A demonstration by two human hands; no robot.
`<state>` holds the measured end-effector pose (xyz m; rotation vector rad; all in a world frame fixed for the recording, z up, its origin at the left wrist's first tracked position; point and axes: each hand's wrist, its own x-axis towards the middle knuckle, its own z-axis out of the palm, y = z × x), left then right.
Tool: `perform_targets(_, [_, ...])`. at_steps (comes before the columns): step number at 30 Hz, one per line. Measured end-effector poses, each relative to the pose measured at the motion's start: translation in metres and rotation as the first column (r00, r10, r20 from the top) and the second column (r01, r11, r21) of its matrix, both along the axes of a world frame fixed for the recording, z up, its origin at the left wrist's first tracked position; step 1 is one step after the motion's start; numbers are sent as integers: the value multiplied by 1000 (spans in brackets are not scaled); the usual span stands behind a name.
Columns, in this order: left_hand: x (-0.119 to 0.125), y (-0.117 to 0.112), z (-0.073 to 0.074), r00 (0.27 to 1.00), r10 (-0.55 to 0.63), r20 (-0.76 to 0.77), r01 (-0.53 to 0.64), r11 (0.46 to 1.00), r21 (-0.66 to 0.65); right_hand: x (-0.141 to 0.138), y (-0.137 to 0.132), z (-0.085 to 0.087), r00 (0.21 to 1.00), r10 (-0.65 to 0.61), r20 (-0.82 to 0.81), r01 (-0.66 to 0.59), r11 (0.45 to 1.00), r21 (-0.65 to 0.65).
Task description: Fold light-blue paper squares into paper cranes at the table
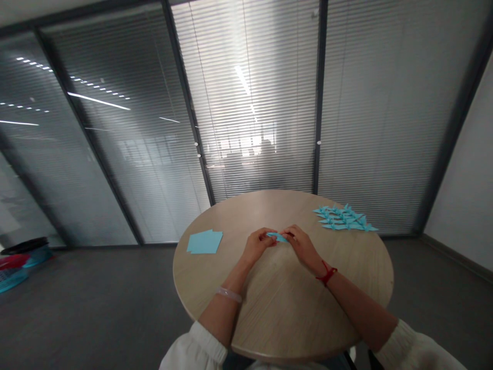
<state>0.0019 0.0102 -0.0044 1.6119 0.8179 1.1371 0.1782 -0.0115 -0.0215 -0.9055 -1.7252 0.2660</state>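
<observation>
The left hand [259, 242] and right hand [302, 246] clamp their grip on one partly folded blue paper [278, 237] over the worktop's [285, 313] middle. Unfolded blue sheets [205, 241] remain near the left edge; apparently finished origami cranes [344, 218] line the far-right edge.

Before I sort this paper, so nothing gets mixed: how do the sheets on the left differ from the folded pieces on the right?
The sheets lie flat; the folded pieces have pointed tips. The sheets overlap; the folded pieces form rows. Both are light blue, on the table.
</observation>
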Motion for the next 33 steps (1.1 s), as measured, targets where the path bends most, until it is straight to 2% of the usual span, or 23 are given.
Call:
perform_targets(5, [1,1,0,999,23,44,-22,999,-44,-2,-1,-1,997,-22,72,18,998,52])
perform_targets(10, [1,0,2,998,36,55,-34,999,-27,-3,-3,0,994,-19,108,13,998,62])
perform_targets(19, [1,0,1,997,77,-7,-77,996,-36,-3,-1,1,999,-2,33,1,1000,23])
perform_targets(27, [1,-1,3,997,56,54,-51,995,-84,-4,-1,3,999,22,39,-24,999,42])
perform_targets(33, [2,-7,7,997,34,67,-30,998,-53,-4,-2,5,998,38,45,-40,998,39])
